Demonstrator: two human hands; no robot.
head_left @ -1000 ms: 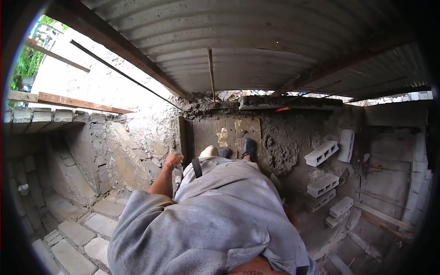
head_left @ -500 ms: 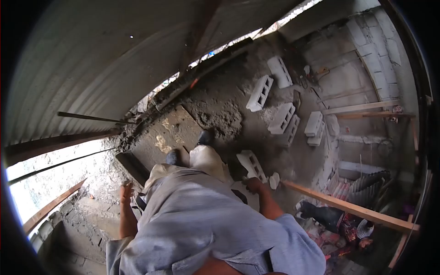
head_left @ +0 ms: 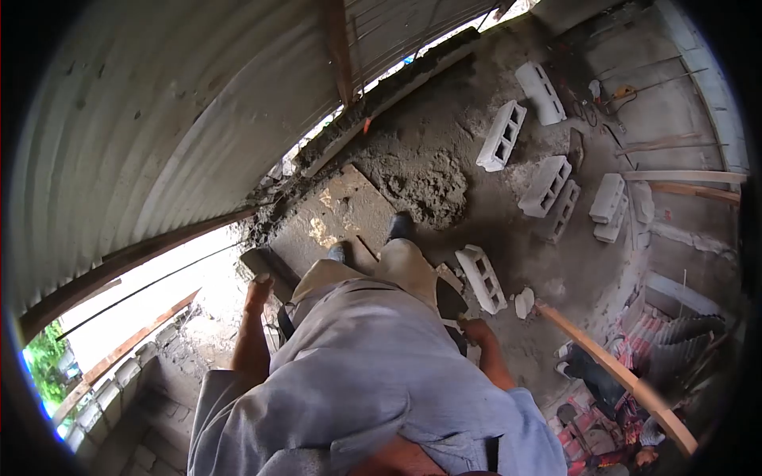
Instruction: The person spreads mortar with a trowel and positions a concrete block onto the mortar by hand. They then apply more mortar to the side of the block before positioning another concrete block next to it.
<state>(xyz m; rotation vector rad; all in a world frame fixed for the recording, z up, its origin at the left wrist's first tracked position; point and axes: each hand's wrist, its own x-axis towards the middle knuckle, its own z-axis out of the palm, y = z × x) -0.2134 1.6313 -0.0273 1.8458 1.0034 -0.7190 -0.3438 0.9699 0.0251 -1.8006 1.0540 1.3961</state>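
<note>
Overhead, big sweep of corrugated metal roof (head_left: 159,119), ribbed, dull grey, w/ a wooden beam (head_left: 337,47) across it. Below, rough concrete floor (head_left: 587,262), gritty, w/ a lumpy wet-looking heap of mortar (head_left: 421,186). Flat board (head_left: 333,218) underfoot, smeared w/ patches of mix. Long plank (head_left: 611,369) angling off at right, smooth and pale.

Scattered hollow concrete blocks (head_left: 546,186) across floor, pale, sharp-edged, rectangular w/ open cores. Nearest block (head_left: 481,278) lying on floor just ahead of right hand (head_left: 476,329), beside a small broken chunk (head_left: 525,302).

Right hand low by hip, near that block but apart from it; can't tell how far open or if holding anything, partly hidden by shirt. Left hand (head_left: 258,289) hanging at side, fingers loosely curled, apparently empty, close to dark edge of the board.

Judging by look: block heavy, stiff, abrasive, not slippery; corners prob. chip if dropped. Best taken by hooking fingers into a core hole or gripping both ends, thin webs being the weak pt
</note>
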